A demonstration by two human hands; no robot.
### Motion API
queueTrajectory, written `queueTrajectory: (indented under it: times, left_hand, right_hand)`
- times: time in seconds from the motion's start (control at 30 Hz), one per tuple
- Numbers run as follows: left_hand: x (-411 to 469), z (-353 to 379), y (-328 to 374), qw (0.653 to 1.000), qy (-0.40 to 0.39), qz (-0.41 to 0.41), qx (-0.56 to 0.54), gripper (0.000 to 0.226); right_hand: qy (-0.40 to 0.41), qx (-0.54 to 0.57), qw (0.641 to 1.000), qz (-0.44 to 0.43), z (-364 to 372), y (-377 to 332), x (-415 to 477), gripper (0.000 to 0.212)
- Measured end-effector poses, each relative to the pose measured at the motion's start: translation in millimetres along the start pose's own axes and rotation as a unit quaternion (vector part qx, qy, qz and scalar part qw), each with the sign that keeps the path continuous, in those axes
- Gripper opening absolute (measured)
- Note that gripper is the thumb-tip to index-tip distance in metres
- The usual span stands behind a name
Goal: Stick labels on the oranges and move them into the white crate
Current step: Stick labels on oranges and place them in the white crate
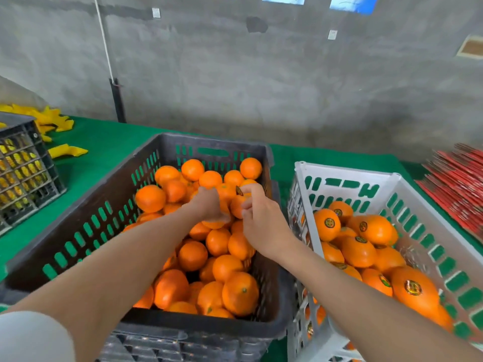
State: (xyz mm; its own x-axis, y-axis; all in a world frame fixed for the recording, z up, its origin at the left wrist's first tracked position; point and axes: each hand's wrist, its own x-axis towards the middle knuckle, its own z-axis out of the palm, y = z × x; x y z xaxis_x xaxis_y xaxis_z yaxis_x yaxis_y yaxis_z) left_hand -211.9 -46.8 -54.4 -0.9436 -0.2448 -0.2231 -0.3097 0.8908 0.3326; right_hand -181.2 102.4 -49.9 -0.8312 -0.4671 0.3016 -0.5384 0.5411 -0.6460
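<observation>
Both hands reach into the dark grey slotted plastic crate [78,231] heaped with bare round oranges [193,256], on the green-covered bench [104,152]. The left hand [207,205] curls round one orange [213,224] atop the heap. The right hand [261,220] pinches a small dark round label [239,191] just beside it. Labelled oranges [358,252] lie in the white slotted plastic crate [347,178] just right.
</observation>
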Motion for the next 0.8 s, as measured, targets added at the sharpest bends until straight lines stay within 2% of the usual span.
queueTrajectory:
  times: [0.07,0.13,0.23,0.3,0.4,0.47,0.53,0.63,0.73,0.8]
  left_hand:
    - [4,-6,-10,0.992,-0.053,-0.017,-0.109,0.06]
    - [-3,-19,-19,0.963,-0.083,-0.025,-0.257,0.056]
    - [-31,-37,-26,0.863,-0.122,-0.003,-0.489,0.048]
    - [-56,-43,-26,0.801,-0.136,0.016,-0.582,0.053]
    - [-92,-44,-24,0.75,-0.166,0.032,-0.64,0.075]
    - [-112,-40,-20,0.727,-0.191,0.049,-0.658,0.072]
    - [-126,-35,-14,0.694,-0.212,0.07,-0.684,0.083]
    - [-141,-25,-4,0.651,-0.224,0.103,-0.717,0.08]
    - [-153,-17,8,0.656,-0.203,0.111,-0.718,0.081]
    - [-159,-14,16,0.66,-0.194,0.116,-0.717,0.071]
  right_hand:
    - [0.028,0.033,0.999,0.011,-3,-1,-2,0.024]
    - [0.066,0.066,0.995,0.023,-7,-1,-5,0.016]
    - [0.107,0.132,0.985,0.042,-15,-5,-9,0.01]
    - [0.104,0.192,0.974,0.06,-21,-13,-11,0.007]
    - [0.084,0.253,0.962,0.058,-33,-29,-23,0.005]
    - [0.067,0.28,0.957,0.025,-43,-39,-36,0.013]
    - [0.045,0.296,0.954,0.0,-52,-46,-49,0.017]
    - [0.025,0.248,0.968,-0.028,-65,-47,-66,0.018]
    - [0.024,0.183,0.981,-0.054,-75,-44,-77,0.021]
    - [0.028,0.159,0.984,-0.069,-78,-42,-83,0.022]
